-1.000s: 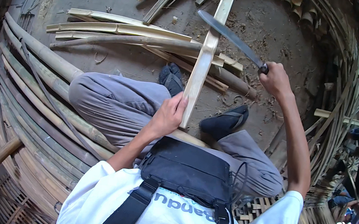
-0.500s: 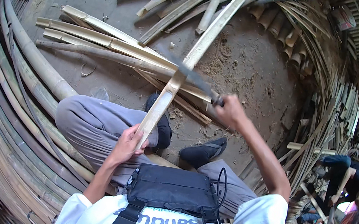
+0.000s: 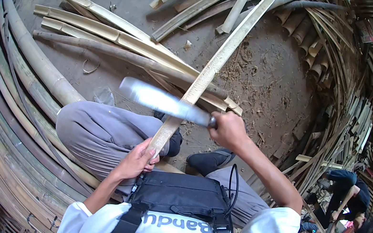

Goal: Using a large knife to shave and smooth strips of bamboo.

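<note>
A long split bamboo strip (image 3: 222,56) runs from my lap up and away to the far right, its pale inner side facing up. My left hand (image 3: 138,160) is wrapped round its near end, beside my knee. In my right hand (image 3: 230,130) is the dark handle of a machete (image 3: 164,102). The broad blade, smeared by motion, lies across the strip a little beyond my left hand and points left. Whether its edge touches the bamboo, I cannot tell.
Split bamboo pieces (image 3: 112,35) lie on the floor ahead, partly under the strip. Long bamboo poles (image 3: 41,58) are stacked along my left. Bamboo halves and thin slats (image 3: 339,125) pile up at the right. Another person (image 3: 348,194) bends over at the far right. Shavings (image 3: 243,77) litter the floor.
The machete has come nearer to me along the strip, and its blade has turned to show its broad face. My left hand still holds the near end.
</note>
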A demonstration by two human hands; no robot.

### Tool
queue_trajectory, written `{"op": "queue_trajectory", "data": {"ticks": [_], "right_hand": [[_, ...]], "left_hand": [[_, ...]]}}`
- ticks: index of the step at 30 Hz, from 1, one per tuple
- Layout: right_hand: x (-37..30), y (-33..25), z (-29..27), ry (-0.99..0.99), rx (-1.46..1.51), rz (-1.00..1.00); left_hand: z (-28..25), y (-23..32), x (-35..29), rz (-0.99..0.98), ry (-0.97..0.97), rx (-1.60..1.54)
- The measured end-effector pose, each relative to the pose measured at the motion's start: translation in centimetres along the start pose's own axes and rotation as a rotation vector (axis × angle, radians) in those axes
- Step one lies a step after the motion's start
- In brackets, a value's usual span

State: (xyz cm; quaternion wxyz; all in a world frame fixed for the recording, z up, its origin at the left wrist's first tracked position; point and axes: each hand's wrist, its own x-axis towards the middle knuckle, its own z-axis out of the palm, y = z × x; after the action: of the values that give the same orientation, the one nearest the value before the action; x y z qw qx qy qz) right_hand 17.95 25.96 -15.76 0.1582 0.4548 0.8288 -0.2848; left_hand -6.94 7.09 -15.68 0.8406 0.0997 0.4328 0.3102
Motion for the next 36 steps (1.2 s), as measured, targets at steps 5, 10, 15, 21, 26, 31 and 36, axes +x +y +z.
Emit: {"op": "queue_trajectory", "data": {"ticks": [5,10,15,21,26,31,36], "right_hand": [[2.8,2.1,-0.1,-0.018,-0.132,-0.060],[0.1,-0.2,-0.3,-0.004,-0.008,0.033],[-1.4,1.7,-0.1,0.113,0.061,0.192],[-1.1,3.7,0.1,0.113,0.140,0.221],[2.5,7.4,-2.9,0.124,0.106,0.387],[1.0,2.7,-0.4,0.126,-0.141,-0.026],[7.5,14.0,-5.0,0.294,0.233,0.620]], "left_hand": [[-0.4,0.2,1.5,0.046,0.081,0.141],[-1.2,1.0,0.7,0.026,-0.083,-0.036],[1.1,-0.3,-0.2,-0.008,-0.127,-0.107],[-0.4,-2.1,-0.6,-0.039,-0.188,-0.127],[0.2,-1.3,-2.5,0.005,-0.080,-0.057],[-2.0,-0.4,-3.3,-0.098,-0.128,-0.103],[-2.4,-1.5,-6.0,-0.165,-0.111,-0.122]]}}
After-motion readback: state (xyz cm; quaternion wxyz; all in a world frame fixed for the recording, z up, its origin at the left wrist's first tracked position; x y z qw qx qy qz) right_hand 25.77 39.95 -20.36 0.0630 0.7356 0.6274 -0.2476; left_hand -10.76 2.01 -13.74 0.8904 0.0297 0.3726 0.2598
